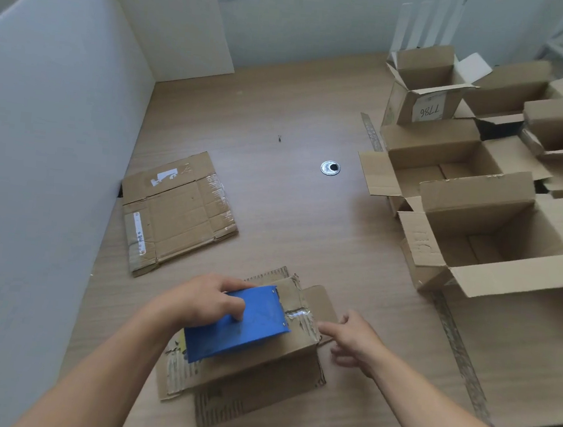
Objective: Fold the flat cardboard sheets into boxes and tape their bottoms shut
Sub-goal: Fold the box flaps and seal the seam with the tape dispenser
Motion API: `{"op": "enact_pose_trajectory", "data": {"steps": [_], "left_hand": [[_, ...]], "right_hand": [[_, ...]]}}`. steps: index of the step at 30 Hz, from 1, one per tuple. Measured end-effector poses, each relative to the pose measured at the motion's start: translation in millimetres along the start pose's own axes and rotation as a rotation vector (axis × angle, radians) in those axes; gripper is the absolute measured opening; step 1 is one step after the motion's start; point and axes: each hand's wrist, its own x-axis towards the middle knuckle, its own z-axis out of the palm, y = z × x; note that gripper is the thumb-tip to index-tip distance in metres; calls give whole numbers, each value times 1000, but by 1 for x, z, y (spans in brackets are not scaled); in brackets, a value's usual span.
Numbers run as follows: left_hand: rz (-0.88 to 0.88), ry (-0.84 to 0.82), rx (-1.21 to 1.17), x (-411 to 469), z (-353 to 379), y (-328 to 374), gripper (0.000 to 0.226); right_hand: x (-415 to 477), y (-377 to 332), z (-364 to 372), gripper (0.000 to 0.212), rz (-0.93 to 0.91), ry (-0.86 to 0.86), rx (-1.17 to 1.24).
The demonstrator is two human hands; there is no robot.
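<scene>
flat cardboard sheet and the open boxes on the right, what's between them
Only table, with a round metal hole and a tiny dark speck; head view.

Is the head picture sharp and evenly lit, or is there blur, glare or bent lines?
Head view: light soft and even, shadows faint; the wide lens bends the white partition; the right hand is slightly smeared; the clear tape beside the blue dispenser glints; the top-right corner is blurred.

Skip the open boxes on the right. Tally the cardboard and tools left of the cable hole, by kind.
Flattened cardboard pile: 1
Box being taped: 1
Blue tape dispenser: 1
Total: 3
</scene>
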Motion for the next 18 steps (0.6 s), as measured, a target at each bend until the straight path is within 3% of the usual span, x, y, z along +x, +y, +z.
{"op": "enact_pose_trajectory", "data": {"steps": [3, 5, 8, 12, 18], "left_hand": [[1, -2, -13, 0, 1, 0, 62], [2, -5, -24, -1, 1, -1, 57], [3, 5, -27, -1, 2, -2, 60], [19, 19, -46, -3, 4, -5, 58], [37, 63, -117, -6, 5, -17, 67]], "right_hand": [[-6, -11, -8, 21, -310, 191, -88], [-14, -21, -6, 13, -410, 105, -32], [-22, -27, 9, 14, -426, -9, -148], [-24, -24, 27, 24, -464, 136, -330], [-14, -17, 30, 31, -534, 176, -438]]}}
